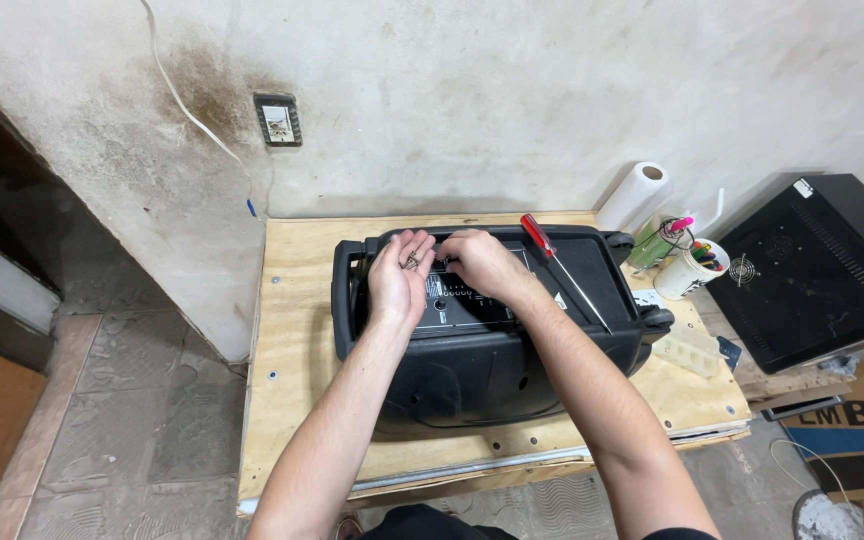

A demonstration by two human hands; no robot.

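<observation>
A big black portable speaker (482, 350) lies on its back on a small plywood table (297, 330). My left hand (399, 275) is cupped palm up over its control panel (457, 300) and holds several small metal screws (411, 261). My right hand (477, 262) rests next to it on the panel's top edge, its fingertips pinched at the panel beside the screws. A red-handled screwdriver (552, 262) lies diagonally across the speaker, just to the right of my right hand.
Right of the speaker stand a paper towel roll (635, 195), a white cup of markers (690, 268) and a green bottle (649, 243). A black electronics case (817, 270) sits further right above a cardboard box (857, 425). A stained wall with an outlet (278, 119) stands behind.
</observation>
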